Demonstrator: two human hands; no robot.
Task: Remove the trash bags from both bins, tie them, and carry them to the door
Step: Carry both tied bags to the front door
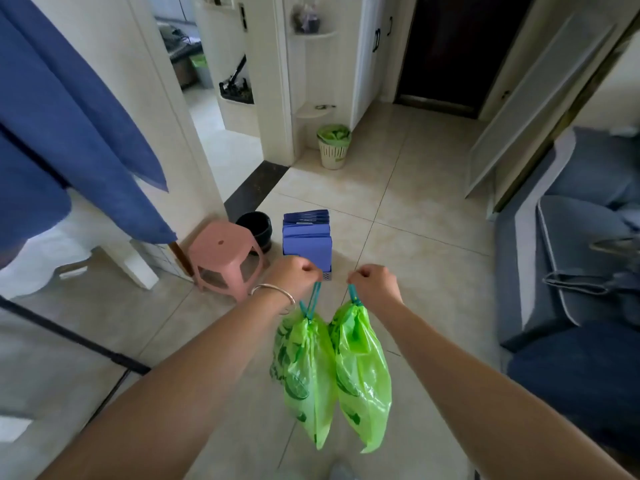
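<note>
our left hand [297, 271] is curled into a fist around the teal drawstring loop [313, 299] of a translucent green plastic trash bag [304, 379], which hangs straight below it, clear of the floor. a thin silver bangle [275, 295] sits on that wrist. our right hand [375, 283] is also clenched, gripping the short teal drawstring of a second green plastic trash bag [363, 375] dangling beneath it. the two bags hang side by side, touching along their inner edges; both are cinched at the neck, crinkled, with darker shapes showing through the film, and taper to a point at the bottom.

just beyond our hands stands a blue folded item in a holder [306, 237], with a pink plastic stool [225, 254] and a small black round bin [255, 227] to its left. farther on, a pale slotted waste bin lined with green plastic [333, 147] stands by a white wall corner. the beige tiled floor [415, 202] lies open between us and the dark brown door [450, 50] at the far end. a blue-grey sofa [571, 271] borders the right side, blue hanging cloth [69, 133] the left.
</note>
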